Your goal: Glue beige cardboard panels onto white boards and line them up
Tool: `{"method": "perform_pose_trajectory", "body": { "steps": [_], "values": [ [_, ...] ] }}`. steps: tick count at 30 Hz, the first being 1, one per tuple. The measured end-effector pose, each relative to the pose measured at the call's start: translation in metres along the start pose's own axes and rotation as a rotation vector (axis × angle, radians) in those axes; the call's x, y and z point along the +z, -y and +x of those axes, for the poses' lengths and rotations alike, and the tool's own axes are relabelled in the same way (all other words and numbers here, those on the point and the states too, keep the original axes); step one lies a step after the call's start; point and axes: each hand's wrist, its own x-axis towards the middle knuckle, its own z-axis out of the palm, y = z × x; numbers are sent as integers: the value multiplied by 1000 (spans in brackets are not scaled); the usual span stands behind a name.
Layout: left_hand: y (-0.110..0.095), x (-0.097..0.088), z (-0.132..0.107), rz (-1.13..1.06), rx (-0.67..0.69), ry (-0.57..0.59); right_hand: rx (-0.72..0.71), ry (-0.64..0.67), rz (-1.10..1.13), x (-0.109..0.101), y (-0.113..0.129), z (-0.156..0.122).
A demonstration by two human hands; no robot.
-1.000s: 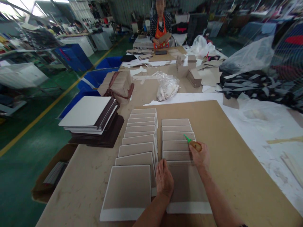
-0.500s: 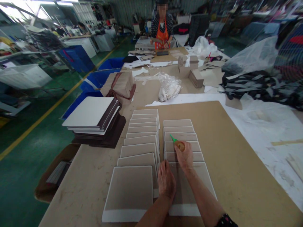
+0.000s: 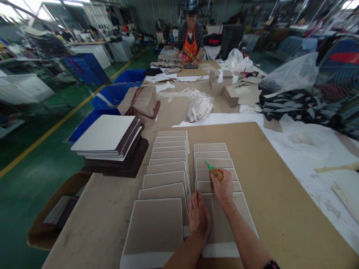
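Observation:
Two rows of overlapping grey boards with white edges lie on a brown cardboard sheet (image 3: 269, 179). My left hand (image 3: 198, 215) lies flat, fingers together, on the nearest board of the right row (image 3: 224, 224), beside the left row (image 3: 165, 175). My right hand (image 3: 223, 185) is closed round a tool with a brown handle and a green tip (image 3: 213, 170), held over the right row's boards.
A stack of white and dark brown boards (image 3: 109, 144) stands at the left table edge. Farther back lie a clear plastic bag (image 3: 199, 104), a bundle of tan pieces (image 3: 141, 101) and dark strips (image 3: 297, 102). A person in an orange apron (image 3: 190, 41) works at the far end.
My right hand with the tool swung left across the right row, then edged back slightly right. My left hand stayed on the nearest board.

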Motion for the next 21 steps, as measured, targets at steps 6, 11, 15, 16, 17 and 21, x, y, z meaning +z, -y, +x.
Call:
{"method": "perform_pose_trajectory", "body": {
  "steps": [6, 11, 15, 16, 17, 21],
  "values": [
    [5, 5, 1, 14, 24, -18, 69, 25, 115, 21, -1, -4],
    [5, 5, 1, 22, 35, -35, 187, -56, 150, -5, -34, 21],
    [3, 4, 1, 32, 35, -59, 206, -151, 98, -30, -54, 56],
    [3, 4, 1, 37, 34, -66, 203, -167, 82, -33, -57, 63],
    [3, 4, 2, 42, 33, -72, 198, -180, 65, -35, -60, 69],
    [4, 5, 2, 80, 22, -67, 169, -184, -7, -36, -66, 81]
  ]
}}
